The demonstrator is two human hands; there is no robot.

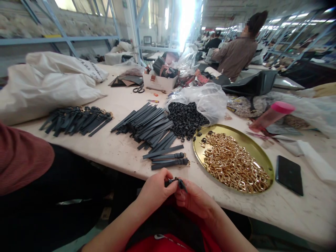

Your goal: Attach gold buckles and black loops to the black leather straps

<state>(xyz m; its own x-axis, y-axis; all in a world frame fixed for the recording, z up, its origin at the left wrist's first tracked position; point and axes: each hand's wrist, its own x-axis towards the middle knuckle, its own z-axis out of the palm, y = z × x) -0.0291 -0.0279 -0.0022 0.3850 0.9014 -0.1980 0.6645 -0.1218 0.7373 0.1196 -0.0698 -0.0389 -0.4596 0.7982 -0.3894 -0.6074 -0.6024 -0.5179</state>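
Both my left hand (158,185) and my right hand (193,197) are closed on one dark strap (181,184), held just off the table's front edge. A bit of gold-coloured metal shows at its top; the fingers hide much of the rest. Just beyond my hands lie straps with gold buckles (181,161). Behind them is a fanned pile of dark strap strips (149,126). A heap of small black loops (186,119) spills from a clear plastic bag (207,101). To the right, a round gold tray (198,154) holds a mound of gold buckles (233,162).
Finished-looking buckled straps (78,120) lie at the left, before a large white sack (52,84). Black scissors (138,90) and a white box (160,83) stand farther back. A phone (289,175) and a pink-lidded bottle (271,115) are on the right. A person's sleeve (23,157) is close at left.
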